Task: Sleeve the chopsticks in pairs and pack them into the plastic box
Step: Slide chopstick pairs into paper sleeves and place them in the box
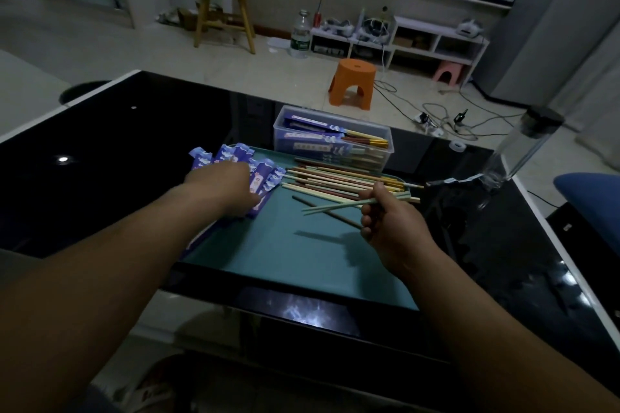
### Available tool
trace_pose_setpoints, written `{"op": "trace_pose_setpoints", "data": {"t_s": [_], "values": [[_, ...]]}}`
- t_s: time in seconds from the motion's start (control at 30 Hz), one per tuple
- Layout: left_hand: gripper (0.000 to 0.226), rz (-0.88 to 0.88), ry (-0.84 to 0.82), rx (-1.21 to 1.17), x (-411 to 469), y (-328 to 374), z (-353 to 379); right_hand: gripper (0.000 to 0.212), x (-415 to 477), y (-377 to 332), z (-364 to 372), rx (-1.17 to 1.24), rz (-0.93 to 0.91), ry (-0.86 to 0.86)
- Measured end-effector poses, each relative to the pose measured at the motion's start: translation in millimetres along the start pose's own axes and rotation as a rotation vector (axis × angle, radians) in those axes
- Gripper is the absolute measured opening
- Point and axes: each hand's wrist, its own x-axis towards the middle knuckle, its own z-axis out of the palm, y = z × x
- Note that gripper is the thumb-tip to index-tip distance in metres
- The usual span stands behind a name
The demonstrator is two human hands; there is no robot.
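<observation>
Right hand [385, 221] grips green chopsticks [335, 205]; blurred left hand [224, 188] on sleeves [268, 174].

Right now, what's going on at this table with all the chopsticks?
A person is sleeving chopsticks in pairs. Their right hand grips two pale green chopsticks above the teal tray. Their left hand is down on the pile of purple sleeves; whether it has hold of one is too blurred to tell. Many loose chopsticks lie on the tray, and the plastic box at its far edge holds several sleeved pairs.
</observation>
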Motion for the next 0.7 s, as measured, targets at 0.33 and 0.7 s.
{"op": "trace_pose_setpoints", "data": {"t_s": [0.33,0.7], "values": [[0.033,-0.043,-0.152,0.171,-2.3,-1.5,3.6,0.035,2.8,-0.5,8.8,-0.053,-0.008,-0.019],[0.015,0.096,0.006,-0.192,-4.9,18.3,-12.5,0.033,5.4,-9.2,-3.2,-0.069,-0.041,0.003]]}}
